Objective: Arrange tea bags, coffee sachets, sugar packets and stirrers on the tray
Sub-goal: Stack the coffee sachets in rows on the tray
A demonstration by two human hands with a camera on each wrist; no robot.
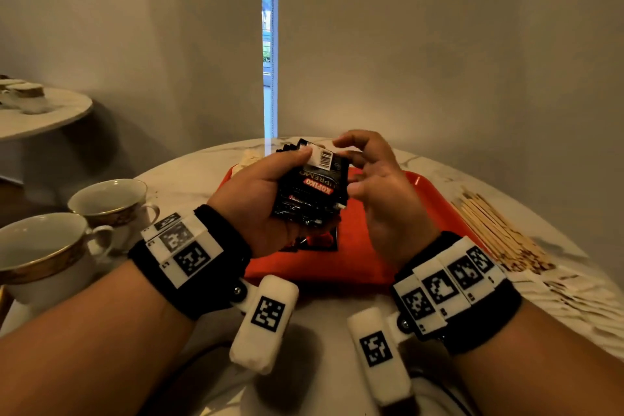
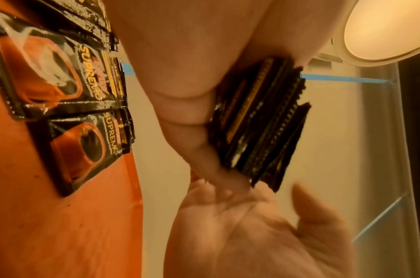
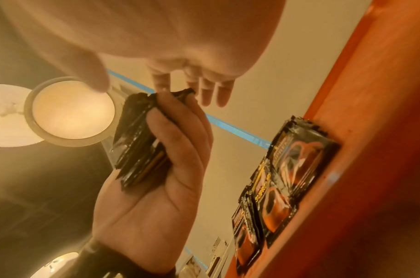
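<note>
My left hand (image 1: 283,176) grips a stack of black coffee sachets (image 1: 312,191) above the red tray (image 1: 374,257), thumb across the top sachet. The stack shows edge-on in the left wrist view (image 2: 259,122) and in the right wrist view (image 3: 137,146). My right hand (image 1: 358,165) hovers at the stack's right edge, its fingers (image 3: 204,90) loosely extended and holding nothing. Three sachets lie face up in a row on the tray (image 3: 299,159), (image 2: 49,65), partly hidden under my left hand in the head view. Wooden stirrers (image 1: 499,233) lie heaped to the right of the tray.
Two gold-rimmed white cups (image 1: 111,203) stand left of the tray on the round marble table (image 1: 189,179). Pale packets (image 1: 574,290) lie at the table's right edge, and some beige items (image 1: 250,159) behind the tray. A smaller table (image 1: 50,111) stands at far left.
</note>
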